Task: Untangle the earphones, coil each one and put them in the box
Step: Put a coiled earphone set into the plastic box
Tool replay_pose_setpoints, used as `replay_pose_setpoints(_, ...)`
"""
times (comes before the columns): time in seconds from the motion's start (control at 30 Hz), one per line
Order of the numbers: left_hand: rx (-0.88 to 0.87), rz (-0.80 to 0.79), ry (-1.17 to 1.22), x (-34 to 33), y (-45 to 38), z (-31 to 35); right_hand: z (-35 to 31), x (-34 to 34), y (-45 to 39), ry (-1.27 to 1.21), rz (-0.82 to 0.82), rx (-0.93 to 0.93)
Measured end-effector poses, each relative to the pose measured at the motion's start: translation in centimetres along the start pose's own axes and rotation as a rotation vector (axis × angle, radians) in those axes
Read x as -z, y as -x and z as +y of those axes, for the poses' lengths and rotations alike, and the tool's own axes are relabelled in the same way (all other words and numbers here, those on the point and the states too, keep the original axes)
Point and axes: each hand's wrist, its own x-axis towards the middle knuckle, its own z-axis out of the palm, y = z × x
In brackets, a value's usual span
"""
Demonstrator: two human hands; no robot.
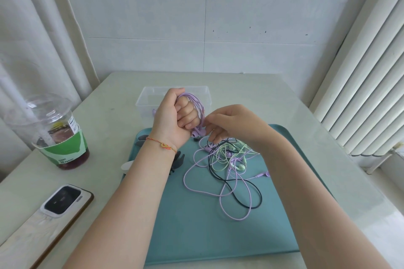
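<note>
My left hand (172, 118) is raised above the teal tray (196, 225), fingers curled, with a purple earphone coil (196, 102) wound around them; its earbuds (197, 133) hang below the fist. My right hand (231, 124) pinches the purple cord at the coil's right side. On the tray lies a tangle of purple, black and pale green earphones (229, 166). The clear plastic box (175, 98) stands behind my left hand, partly hidden by it.
A plastic cup with a dark drink and green sleeve (59, 137) stands at the left. A phone (63, 203) lies face down near the table's front left. A dark hair clip (178, 160) sits on the tray beside my left wrist. A radiator (360, 94) is at right.
</note>
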Motion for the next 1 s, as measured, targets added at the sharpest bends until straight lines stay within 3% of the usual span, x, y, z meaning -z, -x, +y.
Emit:
replay_pose_setpoints(0.27, 0.002, -0.016, -0.176, -0.9, 0.3, -0.7, 0.8, -0.5, -0.7, 0.233, 0.108, 0.040)
replay_pose_setpoints(0.43, -0.016, -0.066, -0.157, -1.0, 0.6, -1.0, 0.8, -0.9, -0.7, 0.038, 0.100, 0.121)
replay_pose_setpoints(0.6, 0.002, -0.132, 0.005, -0.2, 0.3, -0.5, 0.9, -0.8, -0.5, -0.145, -0.020, 0.109)
replay_pose_setpoints(0.83, 0.005, 0.074, -0.152, -0.2, -0.6, -1.1, 1.8, -0.7, -1.2, 0.074, 0.201, 0.082)
replay_pose_setpoints(1.0, -0.152, 0.149, -0.449, 0.4, -1.4, -1.9, 1.5, -0.7, -1.3, -0.016, 0.253, 0.072)
